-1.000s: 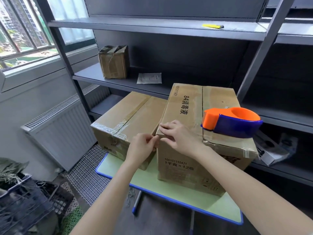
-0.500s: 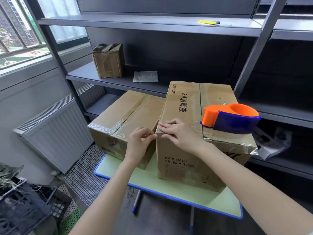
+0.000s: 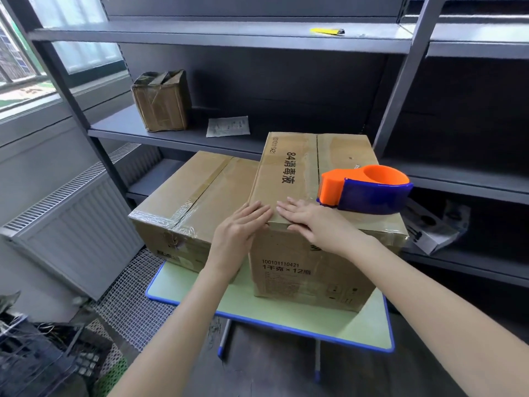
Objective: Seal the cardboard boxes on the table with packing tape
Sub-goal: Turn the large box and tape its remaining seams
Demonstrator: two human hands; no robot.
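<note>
Nearest the camera, two bare forearms reach over the pale green, blue-edged worktop [image 3: 315,320] to the tall brown cardboard box [image 3: 303,270] standing on it. The left grip [image 3: 240,229] has its fingers straight and together, laid against the box's near left top corner with the fingertips resting over the edge. The right grip [image 3: 310,222] is just beside it. Its fingers are flat and slightly spread on the box top, and its thumb is turned down over the near top edge. Neither grip is clamped on anything. Both lie apart and flat against the cardboard, close to each other but not touching.

A glossy strip of clear packing tape [image 3: 369,232] runs along that near top edge to the right of the right grip. Just beyond and to the right of the right grip's fingertips, the orange-and-blue plastic tape dispenser [image 3: 367,189] sits on the box top, near the fingers but not in contact with them.

To the left of the left grip, a lower brown cardboard box [image 3: 183,207] stands against the tall one, with tape along its centre seam and near edge.

Farther off, the grey metal shelving [image 3: 171,136] carries a small worn brown carton [image 3: 161,103] and a flat paper sheet [image 3: 228,126]. A yellow object [image 3: 326,31] lies on the shelf above. A white ribbed radiator [image 3: 71,224] stands far left of the grips.
</note>
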